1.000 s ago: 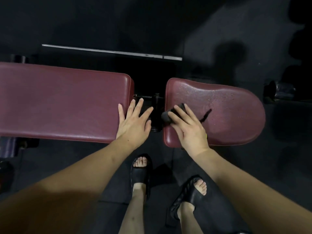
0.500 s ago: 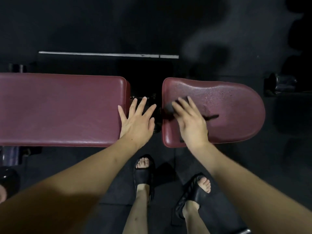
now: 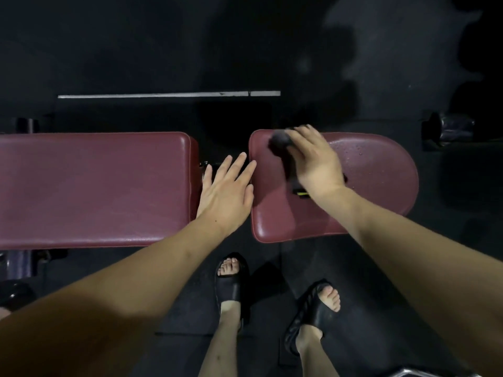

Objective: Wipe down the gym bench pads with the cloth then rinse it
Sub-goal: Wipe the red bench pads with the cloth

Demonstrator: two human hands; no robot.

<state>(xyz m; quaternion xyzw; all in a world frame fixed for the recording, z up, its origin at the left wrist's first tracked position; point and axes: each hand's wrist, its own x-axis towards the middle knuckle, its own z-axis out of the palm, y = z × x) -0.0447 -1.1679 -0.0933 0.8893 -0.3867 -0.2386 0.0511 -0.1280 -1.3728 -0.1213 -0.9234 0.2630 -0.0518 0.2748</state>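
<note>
Two maroon bench pads, set end to end with long axes running left to right, a dark gap with frame hardware between them. Long back pad (image 3: 92,186): rectangular, rounded corners, its left end cut off by the frame edge. Seat pad (image 3: 375,180): shorter, squared toward the gap, rounded at its right end; water droplets on its far right part.

One dark cloth (image 3: 280,141), bunched, on the seat pad at the far left corner, close to the pad's far edge; a darker portion trails toward the near side under the palm (exact shape blurred). Right hand (image 3: 313,161) lies over the cloth, fingers (image 3: 300,131) curled down round it, pressing it to the surface.

Left hand (image 3: 226,194) flat, fingers spread and straight, holding nothing, over the gap with fingertips at the seat pad's left edge.

Bare pad surface lies to the right and near side of the cloth. Dark floor (image 3: 272,50) surrounds the bench; black sandals (image 3: 231,289) stand near side.
</note>
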